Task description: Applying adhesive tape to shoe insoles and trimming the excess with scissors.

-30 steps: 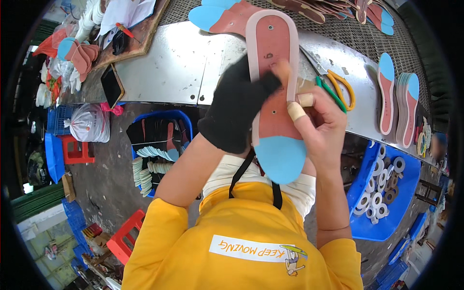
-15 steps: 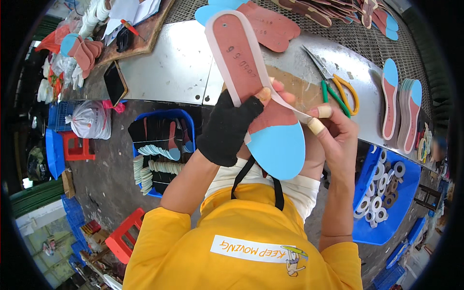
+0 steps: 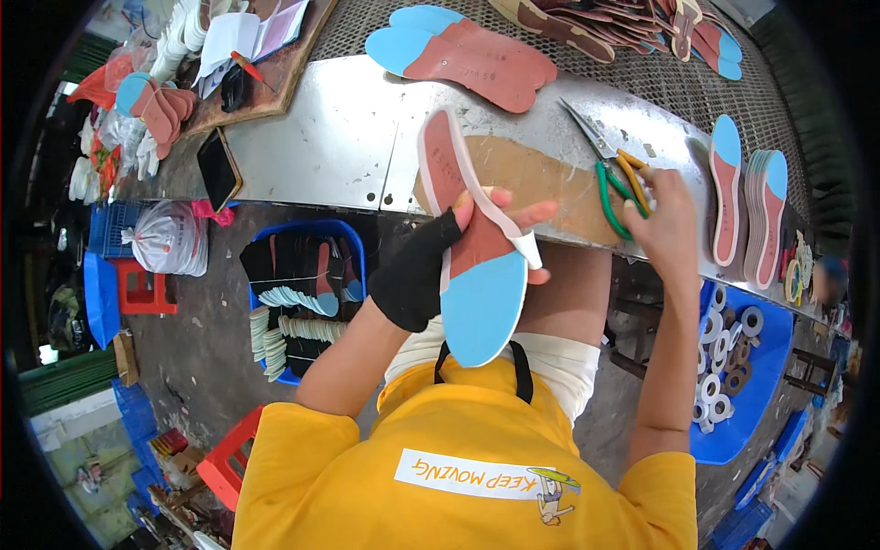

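**Head view: insole in L hand, R hand at scissors**

L hand (image 3: 423,270), in a black fingerless glove, fingers clamped on insole (image 3: 472,252) w/ white strip (image 3: 500,215) along its edge. Insole's long axis runs blue heel near the body, toe up toward metal bench (image 3: 321,137). R hand (image 3: 662,220) on scissors (image 3: 616,172), well right of the insole; fingers curled over the handles, grip state can't tell. R hand is nearer the scissors.

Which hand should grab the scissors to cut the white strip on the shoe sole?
Probably the right hand. It is already at the green and yellow scissors on the metal table. The gloved left hand is busy holding the insole with the white strip.
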Demonstrator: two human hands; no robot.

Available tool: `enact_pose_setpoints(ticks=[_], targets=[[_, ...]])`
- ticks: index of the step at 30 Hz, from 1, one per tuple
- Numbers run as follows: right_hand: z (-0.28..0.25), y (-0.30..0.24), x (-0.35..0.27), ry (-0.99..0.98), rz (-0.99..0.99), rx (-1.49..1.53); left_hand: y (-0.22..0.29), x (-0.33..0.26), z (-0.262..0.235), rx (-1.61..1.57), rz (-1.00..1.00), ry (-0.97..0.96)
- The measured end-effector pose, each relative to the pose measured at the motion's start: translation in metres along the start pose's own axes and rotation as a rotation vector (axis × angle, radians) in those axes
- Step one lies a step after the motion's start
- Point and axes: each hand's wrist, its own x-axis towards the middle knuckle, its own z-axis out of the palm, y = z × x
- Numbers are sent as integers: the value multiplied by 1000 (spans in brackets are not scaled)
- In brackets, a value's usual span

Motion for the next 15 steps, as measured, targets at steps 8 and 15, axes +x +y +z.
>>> enact_pose_setpoints(ticks=[8, 15], targets=[[-7, 0, -18, -231, 262, 411, 0, 12, 20, 33, 342, 214], [-2, -78, -83, -377, 367, 835, 7, 15, 9, -39, 444, 253]])
